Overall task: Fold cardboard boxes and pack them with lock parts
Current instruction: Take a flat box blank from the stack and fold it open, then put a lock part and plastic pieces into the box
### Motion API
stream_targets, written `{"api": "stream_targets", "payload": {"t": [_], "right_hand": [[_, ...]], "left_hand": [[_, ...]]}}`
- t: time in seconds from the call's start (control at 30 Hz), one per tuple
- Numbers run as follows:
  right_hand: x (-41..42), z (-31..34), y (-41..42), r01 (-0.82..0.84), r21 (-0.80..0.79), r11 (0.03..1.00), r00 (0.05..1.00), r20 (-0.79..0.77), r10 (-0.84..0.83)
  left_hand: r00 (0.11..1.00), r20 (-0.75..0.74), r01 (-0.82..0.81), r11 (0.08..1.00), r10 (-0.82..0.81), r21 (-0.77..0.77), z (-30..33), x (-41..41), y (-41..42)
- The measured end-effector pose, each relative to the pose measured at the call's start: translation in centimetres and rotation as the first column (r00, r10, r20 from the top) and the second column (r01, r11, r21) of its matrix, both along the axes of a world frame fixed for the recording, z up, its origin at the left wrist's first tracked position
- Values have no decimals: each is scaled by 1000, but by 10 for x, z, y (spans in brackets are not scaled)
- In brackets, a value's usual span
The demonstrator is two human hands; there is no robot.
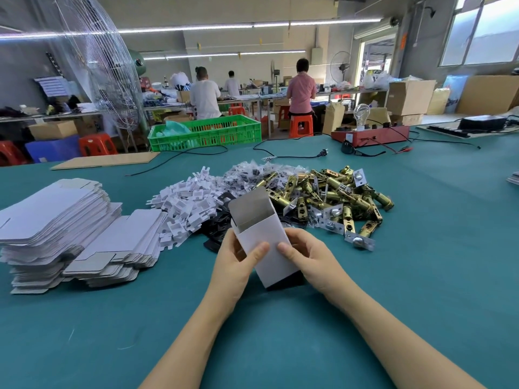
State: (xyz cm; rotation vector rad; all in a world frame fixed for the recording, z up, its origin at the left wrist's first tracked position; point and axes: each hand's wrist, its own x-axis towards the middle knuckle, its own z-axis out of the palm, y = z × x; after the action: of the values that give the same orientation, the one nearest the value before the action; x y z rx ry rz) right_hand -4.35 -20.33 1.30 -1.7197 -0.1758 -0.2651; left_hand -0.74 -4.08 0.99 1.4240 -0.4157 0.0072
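The worktop (421, 248) is covered in matt teal cloth. At twelve o'clock, a carton (264, 242) of smooth white card with a dull grey inside is seen. At one o'clock, glossy brass-coloured metal latches (337, 197) are piled; at ten o'clock, matt white-and-grey card blanks (56, 214) are stacked.

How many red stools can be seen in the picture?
4. One stool is at the far left edge, one beside the blue bin, one behind the green crate, one under the person in pink. Others may be hidden behind tables.
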Motion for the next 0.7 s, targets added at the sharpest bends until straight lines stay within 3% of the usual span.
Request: {"api": "stream_targets", "payload": {"t": [0.2,0.47,0.6,0.7], "right_hand": [[2,-4,-4,-79,28,996,996,-27,80],[9,-9,-6,-102,49,994,993,-62,105],[12,-5,-10,55,87,995,997,-53,-50],[14,1,-20,265,32,964,963,33,-266]], "left_hand": [[995,-38,97,994,-94,58,-2,3,0],[1000,13,5,997,-6,71,-5,8,3],[999,20,-33,995,32,97,-7,11,2],[997,9,-79,991,78,105,-7,12,3]]}}
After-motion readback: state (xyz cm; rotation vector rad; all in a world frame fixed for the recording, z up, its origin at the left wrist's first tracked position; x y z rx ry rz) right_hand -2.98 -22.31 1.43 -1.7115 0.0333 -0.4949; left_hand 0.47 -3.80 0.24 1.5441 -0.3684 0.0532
